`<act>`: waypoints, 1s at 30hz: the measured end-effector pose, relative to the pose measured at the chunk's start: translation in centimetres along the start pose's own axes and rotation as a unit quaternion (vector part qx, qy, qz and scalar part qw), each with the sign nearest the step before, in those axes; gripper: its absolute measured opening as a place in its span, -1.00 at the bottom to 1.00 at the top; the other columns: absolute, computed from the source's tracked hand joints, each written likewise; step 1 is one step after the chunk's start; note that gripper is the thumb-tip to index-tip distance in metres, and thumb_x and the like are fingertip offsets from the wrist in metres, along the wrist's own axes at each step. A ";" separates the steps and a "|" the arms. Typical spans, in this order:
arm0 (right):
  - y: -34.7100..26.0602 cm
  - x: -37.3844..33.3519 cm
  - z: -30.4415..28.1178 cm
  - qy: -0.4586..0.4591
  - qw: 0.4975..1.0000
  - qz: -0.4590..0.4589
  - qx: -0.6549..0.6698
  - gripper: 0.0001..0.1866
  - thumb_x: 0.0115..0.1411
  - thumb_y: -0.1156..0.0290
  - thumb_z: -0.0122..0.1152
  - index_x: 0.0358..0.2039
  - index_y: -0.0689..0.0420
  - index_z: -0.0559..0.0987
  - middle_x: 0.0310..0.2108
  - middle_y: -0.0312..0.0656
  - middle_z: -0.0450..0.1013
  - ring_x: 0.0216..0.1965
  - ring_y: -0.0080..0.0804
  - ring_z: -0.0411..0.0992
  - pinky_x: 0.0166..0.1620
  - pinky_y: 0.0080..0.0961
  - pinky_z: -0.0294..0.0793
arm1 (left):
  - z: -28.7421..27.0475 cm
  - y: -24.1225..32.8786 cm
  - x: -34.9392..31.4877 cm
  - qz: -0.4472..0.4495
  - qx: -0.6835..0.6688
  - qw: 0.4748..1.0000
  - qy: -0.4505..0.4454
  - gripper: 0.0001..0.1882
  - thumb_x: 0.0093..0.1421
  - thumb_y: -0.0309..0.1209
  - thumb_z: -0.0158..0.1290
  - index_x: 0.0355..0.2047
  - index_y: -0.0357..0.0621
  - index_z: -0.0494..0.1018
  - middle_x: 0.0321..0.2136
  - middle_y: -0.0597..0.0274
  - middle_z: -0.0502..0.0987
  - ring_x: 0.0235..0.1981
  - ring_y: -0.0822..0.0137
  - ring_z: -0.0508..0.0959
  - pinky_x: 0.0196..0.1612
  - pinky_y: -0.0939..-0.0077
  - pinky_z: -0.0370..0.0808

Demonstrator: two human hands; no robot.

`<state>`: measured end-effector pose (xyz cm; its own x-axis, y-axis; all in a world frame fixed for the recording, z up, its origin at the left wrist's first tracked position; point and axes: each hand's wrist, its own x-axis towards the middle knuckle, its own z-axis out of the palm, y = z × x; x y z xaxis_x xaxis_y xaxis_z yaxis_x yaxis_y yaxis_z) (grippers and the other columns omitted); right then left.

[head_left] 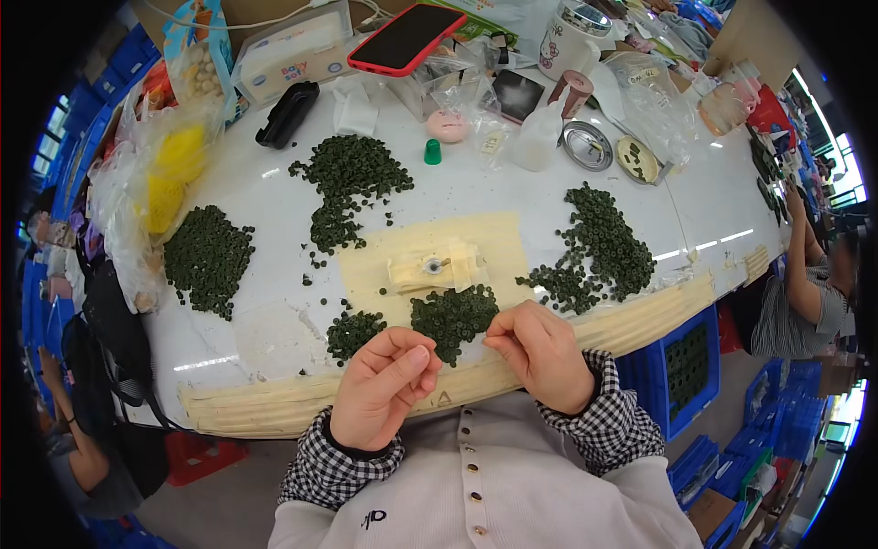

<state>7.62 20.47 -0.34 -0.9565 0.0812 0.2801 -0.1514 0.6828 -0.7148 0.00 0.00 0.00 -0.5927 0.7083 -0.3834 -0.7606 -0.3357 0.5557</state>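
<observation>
One left hand [384, 389] and one right hand [541, 357] hung above the table's near edge [265, 412], thumbs closed to fingertips; whether they pinched anything, I couldn't tell. Between them lay a heap of dark green pieces [455, 316], small, round and matte, seemingly light and rubbery, probably best nipped by the rim.

Left hand [384, 387] and right hand [543, 355]: whether either pinch held anything could not be told. Fine shape of the dark-green pieces [212, 261] was too small to resolve. Lower edge cut off the pale top [521, 494]; far-right co-worker's sleeve [817, 322] blurred.
</observation>
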 end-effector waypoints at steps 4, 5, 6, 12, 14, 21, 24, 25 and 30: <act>-0.1 0.3 0.1 0.012 1.000 -0.007 0.003 -0.87 0.04 0.51 0.26 -0.39 0.20 0.49 -0.51 -0.14 0.41 -0.45 -0.21 0.41 -0.38 -0.42 0.41 | 0.3 0.0 0.0 -0.006 0.004 1.000 -0.002 -0.89 0.26 -0.50 -0.03 -0.23 -0.23 0.44 -0.39 0.23 0.55 -0.45 0.54 0.48 -0.37 0.69 0.43; -0.2 0.4 0.1 0.019 1.000 -0.009 0.004 -0.88 0.04 0.52 0.26 -0.40 0.21 0.50 -0.51 -0.14 0.42 -0.46 -0.21 0.41 -0.39 -0.42 0.42 | 0.3 0.0 0.0 -0.006 0.004 1.000 -0.003 -0.89 0.26 -0.50 -0.02 -0.23 -0.23 0.44 -0.39 0.23 0.55 -0.45 0.54 0.48 -0.37 0.69 0.43; -0.2 0.4 0.0 0.020 1.000 -0.004 0.015 -0.89 0.04 0.53 0.26 -0.40 0.21 0.51 -0.50 -0.14 0.43 -0.46 -0.23 0.43 -0.39 -0.44 0.43 | 0.3 0.0 0.0 -0.004 0.004 1.000 -0.002 -0.89 0.26 -0.50 -0.02 -0.23 -0.23 0.44 -0.39 0.23 0.55 -0.45 0.54 0.48 -0.37 0.69 0.43; -0.4 -0.1 -0.1 0.006 0.991 0.074 0.109 -0.91 0.07 0.61 0.21 -0.36 0.24 0.56 -0.43 -0.13 0.52 -0.48 -0.40 0.49 -0.38 -0.55 0.48 | 0.2 0.0 0.0 0.005 0.014 1.000 0.007 -0.88 0.26 -0.50 -0.02 -0.21 -0.23 0.44 -0.39 0.23 0.56 -0.45 0.54 0.48 -0.38 0.70 0.43; -0.3 -0.2 0.0 -0.006 0.983 0.096 0.159 -0.91 0.09 0.61 0.19 -0.35 0.25 0.56 -0.42 -0.14 0.53 -0.47 -0.47 0.50 -0.36 -0.59 0.49 | 0.0 -0.2 0.1 0.010 0.026 1.000 0.008 -0.85 0.25 -0.49 -0.01 -0.18 -0.24 0.45 -0.39 0.23 0.56 -0.46 0.55 0.48 -0.39 0.72 0.42; -0.2 0.2 0.0 -0.012 0.946 0.060 0.319 -0.88 0.09 0.61 0.22 -0.32 0.25 0.55 -0.36 -0.20 0.43 -0.38 -0.52 0.45 -0.30 -0.66 0.48 | 1.6 -0.4 0.7 0.002 0.140 0.990 0.013 -0.82 0.23 -0.47 0.04 -0.18 -0.25 0.50 -0.45 0.28 0.56 -0.52 0.61 0.44 -0.47 0.77 0.36; -0.8 0.4 0.4 -0.008 0.933 0.075 0.352 -0.89 0.08 0.62 0.22 -0.33 0.26 0.55 -0.35 -0.21 0.41 -0.36 -0.52 0.44 -0.29 -0.65 0.48 | 1.8 -0.7 0.8 0.004 0.152 0.988 0.002 -0.85 0.22 -0.47 0.05 -0.22 -0.24 0.52 -0.46 0.29 0.56 -0.55 0.63 0.43 -0.51 0.78 0.33; -0.8 0.4 0.5 -0.001 0.939 0.066 0.337 -0.89 0.08 0.62 0.22 -0.33 0.26 0.55 -0.36 -0.20 0.42 -0.37 -0.51 0.45 -0.30 -0.65 0.48 | 1.7 -0.8 0.9 0.006 0.152 0.988 0.000 -0.85 0.22 -0.47 0.06 -0.23 -0.24 0.52 -0.46 0.30 0.55 -0.56 0.63 0.42 -0.52 0.78 0.33; -1.4 0.7 0.4 0.023 0.975 0.013 0.220 -0.87 0.04 0.65 0.24 -0.34 0.27 0.56 -0.40 -0.16 0.46 -0.42 -0.46 0.47 -0.34 -0.61 0.49 | 1.7 -1.0 1.0 0.018 0.175 0.984 0.023 -0.90 0.22 -0.49 0.03 -0.29 -0.25 0.50 -0.51 0.31 0.55 -0.61 0.62 0.40 -0.58 0.78 0.27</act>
<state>7.07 19.26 0.57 -0.9506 0.1337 0.2802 -0.2299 0.3034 -0.9247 0.60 2.15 0.32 -0.6349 0.6685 -0.3874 -0.6059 -0.1198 0.7864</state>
